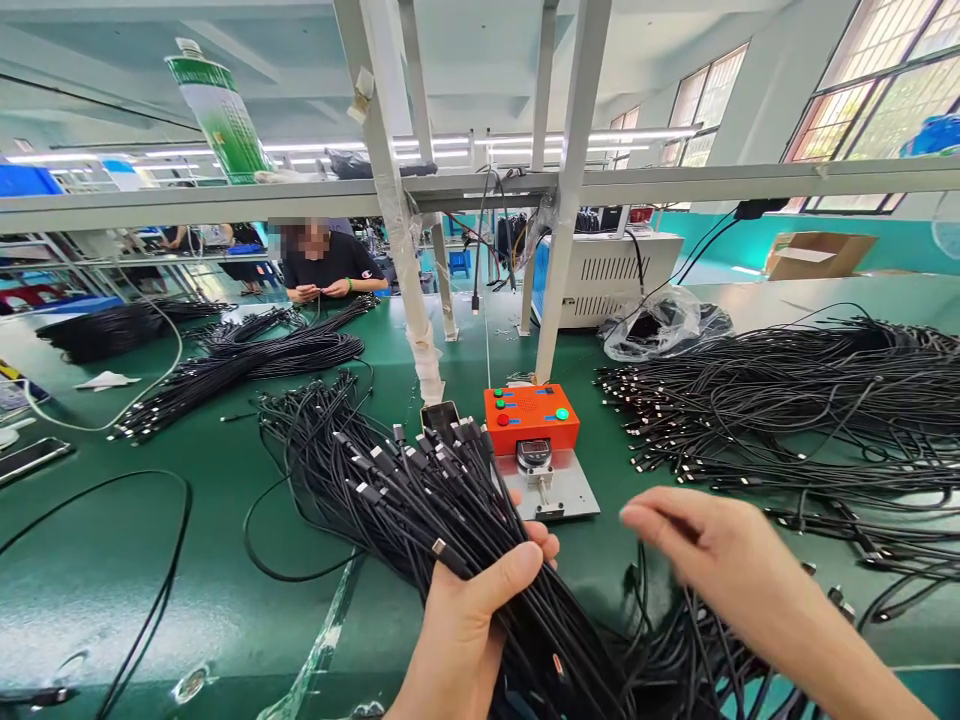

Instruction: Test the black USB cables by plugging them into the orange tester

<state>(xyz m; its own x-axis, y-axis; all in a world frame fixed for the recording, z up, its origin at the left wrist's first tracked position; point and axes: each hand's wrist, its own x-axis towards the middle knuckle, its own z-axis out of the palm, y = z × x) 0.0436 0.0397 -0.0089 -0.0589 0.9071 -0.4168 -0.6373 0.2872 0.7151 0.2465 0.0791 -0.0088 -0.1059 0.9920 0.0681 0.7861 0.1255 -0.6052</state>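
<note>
My left hand (480, 600) is wrapped round a thick bundle of black cables (405, 490) whose plug ends fan out up and to the left over the green table (187, 560). My right hand (712, 555) hovers to the right of the bundle, fingers stretched toward it and a little blurred, holding nothing. Just beyond both hands stands an orange tester box (530, 415) with coloured buttons, a small gauge and a metal base plate (559, 495).
A large heap of black cables (787, 410) covers the right of the table. More cable bundles (247, 355) lie at the back left, where a person in black (326, 265) works. Shelf posts (409, 250) rise behind the tester, near a white machine (611, 275) and plastic bag (664, 320).
</note>
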